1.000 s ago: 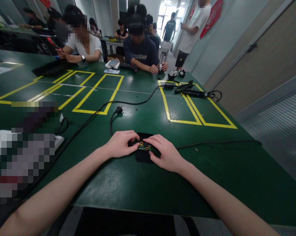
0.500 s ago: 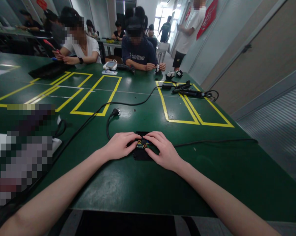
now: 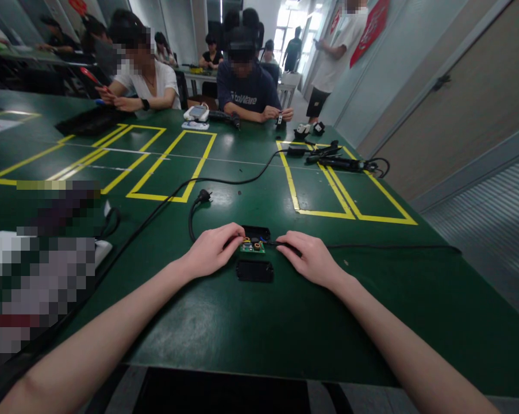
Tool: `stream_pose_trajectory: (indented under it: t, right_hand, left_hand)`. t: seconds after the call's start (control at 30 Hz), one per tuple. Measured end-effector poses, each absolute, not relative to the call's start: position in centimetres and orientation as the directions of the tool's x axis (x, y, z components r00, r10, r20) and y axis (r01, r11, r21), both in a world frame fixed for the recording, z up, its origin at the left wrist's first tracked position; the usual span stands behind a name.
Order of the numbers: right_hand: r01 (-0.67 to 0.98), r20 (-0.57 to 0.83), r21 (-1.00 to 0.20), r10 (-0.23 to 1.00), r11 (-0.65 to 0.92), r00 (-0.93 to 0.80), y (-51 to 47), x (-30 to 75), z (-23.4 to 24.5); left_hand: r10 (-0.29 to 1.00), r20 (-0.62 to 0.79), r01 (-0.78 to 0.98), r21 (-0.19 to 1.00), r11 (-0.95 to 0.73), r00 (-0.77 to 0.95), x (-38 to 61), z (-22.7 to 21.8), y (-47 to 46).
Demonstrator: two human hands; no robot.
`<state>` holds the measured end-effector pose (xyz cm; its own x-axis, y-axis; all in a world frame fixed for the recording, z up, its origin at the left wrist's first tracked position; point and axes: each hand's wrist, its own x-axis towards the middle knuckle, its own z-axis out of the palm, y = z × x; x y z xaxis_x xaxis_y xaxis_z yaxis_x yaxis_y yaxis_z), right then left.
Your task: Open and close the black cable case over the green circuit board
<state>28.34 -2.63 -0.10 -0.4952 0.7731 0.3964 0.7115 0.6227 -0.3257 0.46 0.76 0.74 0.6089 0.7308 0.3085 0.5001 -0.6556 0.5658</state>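
A small green circuit board [image 3: 253, 249] with round coils lies in front of me, in the middle of the head view. My left hand [image 3: 214, 251] pinches its left end between thumb and fingers. My right hand [image 3: 308, 257] is closed on a black cable [image 3: 273, 242] just right of the board, where blue wire shows. Behind the board, one black plastic case half [image 3: 259, 232] is partly covered by it. The other case half [image 3: 254, 271] lies apart on the table, nearer to me.
A power plug [image 3: 204, 196] and its black cord lie beyond my left hand on the green table [image 3: 190, 328]. Yellow tape marks rectangles farther off. Black cables and tools [image 3: 341, 161] lie at the far right. Two people sit across, working with their hands.
My right hand has moved right, off the board and onto the cable. The board and both case halves show more plainly. My left hand stays at the board's left end.
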Motion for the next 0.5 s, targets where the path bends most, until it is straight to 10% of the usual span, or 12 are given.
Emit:
stream_pose_trajectory:
  t: [0.5]
  right_hand:
    - [0.734, 0.226, -0.305, 0.795, 0.607, -0.563, -2.9, 29.0, 0.7]
  left_hand:
    - [0.723, 0.197, 0.387, 0.737, -0.554, 0.662, 0.4, 1.7, 0.2]
